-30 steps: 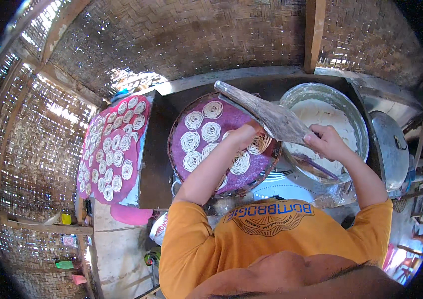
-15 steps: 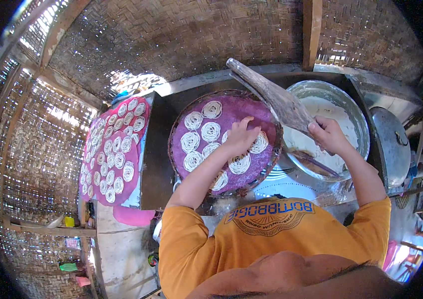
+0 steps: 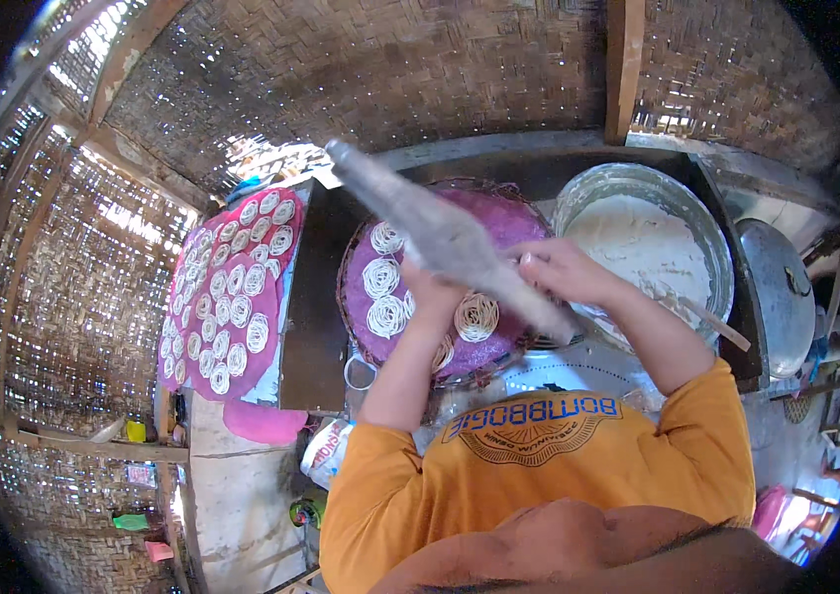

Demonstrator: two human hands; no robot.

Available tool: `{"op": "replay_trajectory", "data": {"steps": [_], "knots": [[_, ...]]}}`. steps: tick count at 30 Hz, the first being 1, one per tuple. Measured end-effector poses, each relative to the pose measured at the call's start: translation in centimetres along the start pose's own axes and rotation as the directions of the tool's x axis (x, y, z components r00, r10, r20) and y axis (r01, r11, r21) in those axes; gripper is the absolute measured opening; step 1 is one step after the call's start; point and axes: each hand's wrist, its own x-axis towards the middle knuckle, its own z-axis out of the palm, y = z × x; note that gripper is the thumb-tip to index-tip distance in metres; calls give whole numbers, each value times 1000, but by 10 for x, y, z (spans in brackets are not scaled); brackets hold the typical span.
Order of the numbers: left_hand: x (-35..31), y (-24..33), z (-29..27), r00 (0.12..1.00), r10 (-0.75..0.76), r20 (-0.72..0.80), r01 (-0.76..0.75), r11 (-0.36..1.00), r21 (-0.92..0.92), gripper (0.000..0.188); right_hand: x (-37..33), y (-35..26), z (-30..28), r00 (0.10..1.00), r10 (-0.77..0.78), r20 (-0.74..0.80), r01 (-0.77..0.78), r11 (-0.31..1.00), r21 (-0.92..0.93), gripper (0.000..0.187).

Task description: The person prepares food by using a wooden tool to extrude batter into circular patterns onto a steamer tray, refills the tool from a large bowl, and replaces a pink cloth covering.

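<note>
A long, weathered wooden tool (image 3: 430, 223), blurred by motion, slants over the round tray (image 3: 344, 315) from upper left to lower right. My right hand (image 3: 567, 270) is closed on it near its lower right end. My left hand (image 3: 432, 289) reaches under its middle, over the tray; the tool covers the fingers, so I cannot tell whether they grip it. The tray is lined with purple cloth (image 3: 514, 220). Coiled white nests of thin strands (image 3: 380, 278) lie on the cloth, several of them hidden behind the tool and my left hand.
A big metal basin (image 3: 643, 252) of pale batter or dough stands to the right, with a stick (image 3: 722, 327) across its rim. Beyond it leans a round metal lid (image 3: 777, 287). At left, pink cloths (image 3: 242, 381) carry more nests. A white mug (image 3: 360, 373) stands below the tray.
The wooden tool has swung left from beside the basin to above the tray. My right hand moved left with it. My left hand drew back leftward over the nests.
</note>
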Motion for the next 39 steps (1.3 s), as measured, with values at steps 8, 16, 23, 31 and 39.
{"op": "replay_trajectory", "data": {"steps": [8, 16, 23, 31, 39], "knots": [[-21, 50, -100, 744, 135, -654, -334, 923, -189, 40, 31, 160, -28, 910, 210, -358, -332, 886, -324, 31], [-90, 33, -155, 830, 94, -550, -346, 860, -375, 37, -25, 131, 15, 824, 566, -36, -439, 677, 590, 20], [-103, -4, -147, 891, -27, -453, -252, 800, -544, 34, -83, 75, 90, 773, 537, 338, -523, 239, 818, 30], [-59, 28, -117, 959, 56, -278, 67, 907, 416, 35, -85, 24, 19, 915, 193, 354, -138, 975, -173, 44], [-6, 102, 5, 753, 647, 117, -652, 712, 262, 25, -36, -86, -3, 590, -664, -459, 142, 646, -750, 61]]}}
